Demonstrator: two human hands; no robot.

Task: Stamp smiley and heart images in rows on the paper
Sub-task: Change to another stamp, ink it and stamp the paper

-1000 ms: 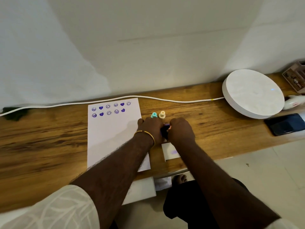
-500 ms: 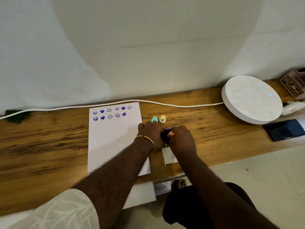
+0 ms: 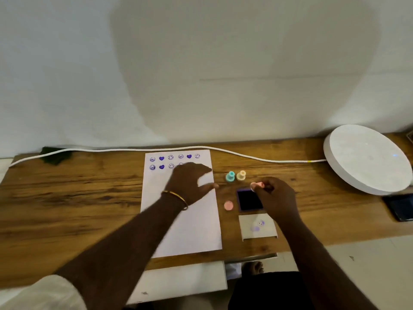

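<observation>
Head view: a white sheet of paper (image 3: 181, 209) lies on the wooden tabletop (image 3: 78, 198), its long sides running from the near edge toward the far edge. Two rows of purple smiley and heart prints (image 3: 171, 162) sit along the sheet's far end. The left hand (image 3: 190, 182), with a gold bangle (image 3: 175, 198) at the wrist, lies over the far right part of the sheet with fingers spread and relaxed, holding nothing and covering the right end of the second row. Just off the sheet's right edge, a teal stamp (image 3: 230, 176) and a cream stamp (image 3: 241, 175) stand upright side by side. Nearer the front edge lies a round pink cap (image 3: 228, 205), and just beside it, on its right, an open ink pad (image 3: 249, 200) with a dark inked face. The right hand (image 3: 274, 195) hovers at the pad's far right corner, fingers curled round a pink stamp (image 3: 257, 185) whose end points left. A small white card (image 3: 258, 225) with faint purple marks lies between the pad and the front edge. A white cable (image 3: 245, 155) runs along the far edge to a round white device (image 3: 366, 157) at the far right corner, with a dark phone (image 3: 400, 208) near it toward the front.
</observation>
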